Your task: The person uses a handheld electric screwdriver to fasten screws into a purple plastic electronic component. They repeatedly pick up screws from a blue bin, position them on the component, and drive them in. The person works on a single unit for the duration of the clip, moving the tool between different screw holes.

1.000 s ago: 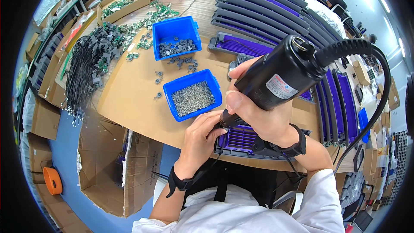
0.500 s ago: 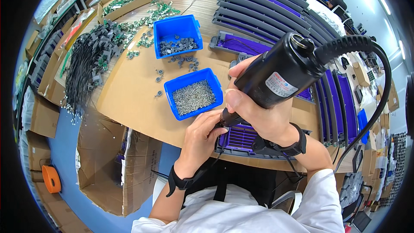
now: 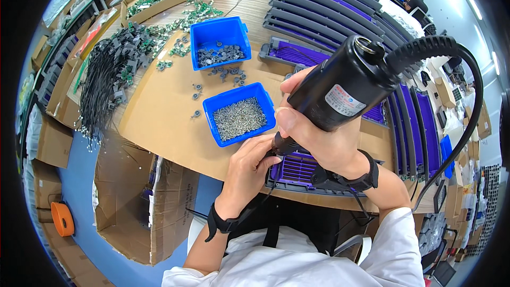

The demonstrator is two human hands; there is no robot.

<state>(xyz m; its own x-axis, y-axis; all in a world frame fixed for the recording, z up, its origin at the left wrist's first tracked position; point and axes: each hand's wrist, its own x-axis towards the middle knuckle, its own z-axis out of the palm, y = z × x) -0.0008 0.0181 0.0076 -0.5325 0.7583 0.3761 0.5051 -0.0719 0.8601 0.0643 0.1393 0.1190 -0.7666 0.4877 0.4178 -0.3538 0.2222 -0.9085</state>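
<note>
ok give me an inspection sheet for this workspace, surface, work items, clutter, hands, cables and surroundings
Surface: cardboard sheet over a wood-grain table.
Work items: black power tool above a purple slatted panel, tip hidden; blue bin of screws alongside.
Clutter: loose grey parts outside the upper blue bin; green circuit boards; heaped black wires.
Hands: right hand grips the tool; left hand beside its lower end, grip unclear.
Cables: black cable loops from the tool's top, rightward.
Surroundings: open cardboard box lower left; person in background.
</note>
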